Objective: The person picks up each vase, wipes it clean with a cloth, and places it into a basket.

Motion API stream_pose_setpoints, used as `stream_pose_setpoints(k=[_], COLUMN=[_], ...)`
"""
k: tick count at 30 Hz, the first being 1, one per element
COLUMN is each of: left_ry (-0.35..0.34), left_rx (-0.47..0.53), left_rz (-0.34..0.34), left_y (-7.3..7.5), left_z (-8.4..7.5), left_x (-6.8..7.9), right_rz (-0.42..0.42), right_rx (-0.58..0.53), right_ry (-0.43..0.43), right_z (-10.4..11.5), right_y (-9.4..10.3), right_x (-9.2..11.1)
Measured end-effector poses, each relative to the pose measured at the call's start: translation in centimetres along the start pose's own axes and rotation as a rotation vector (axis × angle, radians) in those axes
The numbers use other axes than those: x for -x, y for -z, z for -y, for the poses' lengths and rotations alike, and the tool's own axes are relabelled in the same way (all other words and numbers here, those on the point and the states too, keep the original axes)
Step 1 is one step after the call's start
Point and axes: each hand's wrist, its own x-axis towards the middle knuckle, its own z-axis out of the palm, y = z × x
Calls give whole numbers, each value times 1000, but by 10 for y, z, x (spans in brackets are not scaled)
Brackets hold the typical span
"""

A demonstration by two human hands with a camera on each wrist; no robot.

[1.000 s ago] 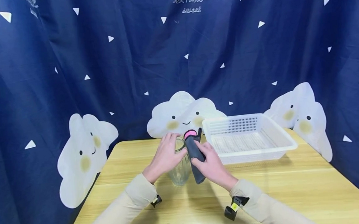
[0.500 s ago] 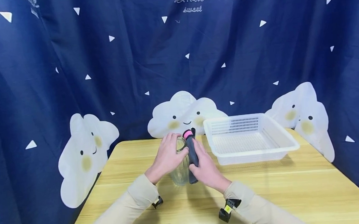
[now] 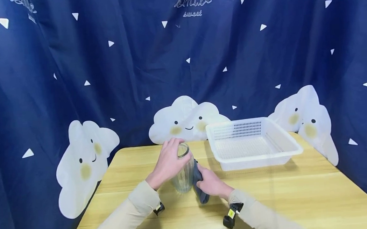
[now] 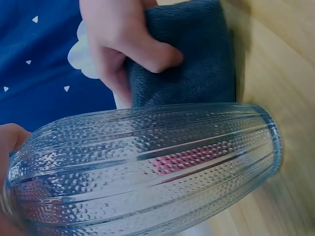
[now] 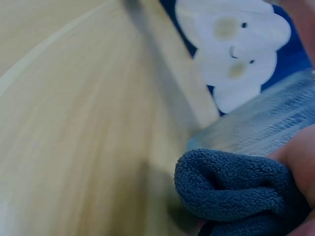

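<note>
A tall clear glass vase (image 3: 183,179) with ribbed, dimpled sides stands near the middle of the table. My left hand (image 3: 167,162) grips it around its upper part, just below the rim. My right hand (image 3: 210,183) holds a folded dark grey-blue towel (image 3: 201,194) along the vase's right side, low down. In the left wrist view, the thumb lies across the towel (image 4: 197,64), right behind the glass. A pink patch (image 4: 187,160) shows through the glass there. The right wrist view shows the towel's looped fold (image 5: 231,184) beside the vase (image 5: 256,118).
A white plastic basket (image 3: 255,161) with perforated sides stands behind and to the right of my right hand. All this rests on a light wooden table (image 3: 286,195). Behind its far edge hangs a dark blue curtain (image 3: 131,79) with clouds and triangles.
My right hand has moved down along the vase with the towel. The pink, black-rimmed end and black strip above the towel have gone from the head view. My left hand keeps its grip.
</note>
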Motion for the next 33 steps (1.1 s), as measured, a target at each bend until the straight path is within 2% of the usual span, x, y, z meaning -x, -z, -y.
stream_pose_setpoints(k=[4, 8, 12, 15, 21, 28, 33], left_ry=[14, 24, 15, 13, 15, 6, 31], left_rx=[38, 44, 55, 69, 66, 70, 80], left_rz=[50, 121, 178, 188, 139, 46, 41], left_y=[7, 18, 25, 23, 15, 7, 5], left_z=[0, -2, -6, -8, -9, -5, -1], left_x=[-2, -4, -6, -6, -3, -2, -4], right_rz=[-31, -127, -215, -228, -185, -45, -1], right_rx=[-55, -35, 85, 161, 187, 181, 139], right_ry=[-16, 77, 194, 213, 172, 103, 68], right_z=[14, 35, 50, 52, 31, 4, -3], right_y=[18, 37, 48, 46, 32, 9, 1], right_x=[-1, -2, -4, -4, -6, -6, -4])
